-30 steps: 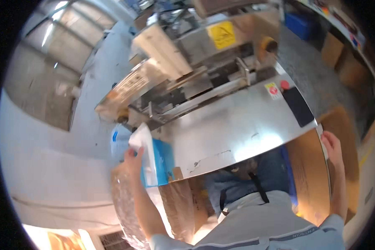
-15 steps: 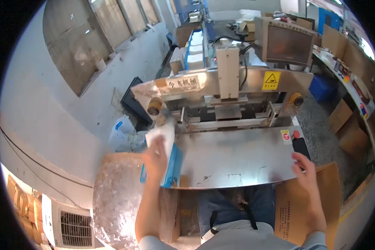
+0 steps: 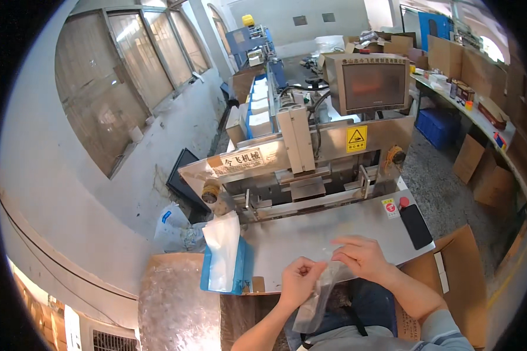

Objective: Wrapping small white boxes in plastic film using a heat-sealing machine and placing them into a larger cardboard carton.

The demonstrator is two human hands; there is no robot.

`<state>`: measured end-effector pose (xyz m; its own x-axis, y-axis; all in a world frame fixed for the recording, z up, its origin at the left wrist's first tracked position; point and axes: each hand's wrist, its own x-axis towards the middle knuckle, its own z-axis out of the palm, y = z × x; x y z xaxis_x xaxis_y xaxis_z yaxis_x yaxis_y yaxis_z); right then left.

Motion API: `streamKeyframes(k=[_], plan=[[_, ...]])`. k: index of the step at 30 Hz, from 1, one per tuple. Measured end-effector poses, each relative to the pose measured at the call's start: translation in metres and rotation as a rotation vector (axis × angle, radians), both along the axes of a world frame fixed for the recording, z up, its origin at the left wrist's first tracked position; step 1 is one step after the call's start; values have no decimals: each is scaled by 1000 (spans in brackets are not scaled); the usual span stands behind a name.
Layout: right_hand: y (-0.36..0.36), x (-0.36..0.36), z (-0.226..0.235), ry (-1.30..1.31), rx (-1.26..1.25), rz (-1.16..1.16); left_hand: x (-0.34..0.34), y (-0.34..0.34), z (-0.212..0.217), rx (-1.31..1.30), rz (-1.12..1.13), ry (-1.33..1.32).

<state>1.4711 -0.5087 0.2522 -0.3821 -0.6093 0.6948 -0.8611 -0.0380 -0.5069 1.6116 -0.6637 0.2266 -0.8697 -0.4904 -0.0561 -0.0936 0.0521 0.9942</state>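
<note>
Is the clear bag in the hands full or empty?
Seemingly empty: the clear bag hangs flat and limp between the left hand and right hand, with no visible contents.

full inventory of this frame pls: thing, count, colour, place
clear plastic bag: 1, transparent, held over the table's near edge
steel table: 1, silver, in front of the person
sealing machine: 1, silver with a yellow warning sticker, behind the table
screen box: 1, grey, on top of the machine
blue tray: 1, blue, at the table's left end
white sheets: 1 stack, white, standing in the blue tray
black phone: 1, black, right end of the table
red button: 1, red, beside the phone
cardboard box: 1, brown, right of the person
blue crate: 1, blue, floor at right
left hand: 1, fingers gripping the bag
right hand: 1, fingers pinching the bag's top
</note>
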Motion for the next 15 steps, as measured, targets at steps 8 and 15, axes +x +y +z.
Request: streamKeyframes(k=[8,15], plan=[[21,-10,-17,152,265,70,-12,4,-2,-672,-51,392],[36,-21,-17,98,581,267,-26,-12,14,-737,-673,-56]])
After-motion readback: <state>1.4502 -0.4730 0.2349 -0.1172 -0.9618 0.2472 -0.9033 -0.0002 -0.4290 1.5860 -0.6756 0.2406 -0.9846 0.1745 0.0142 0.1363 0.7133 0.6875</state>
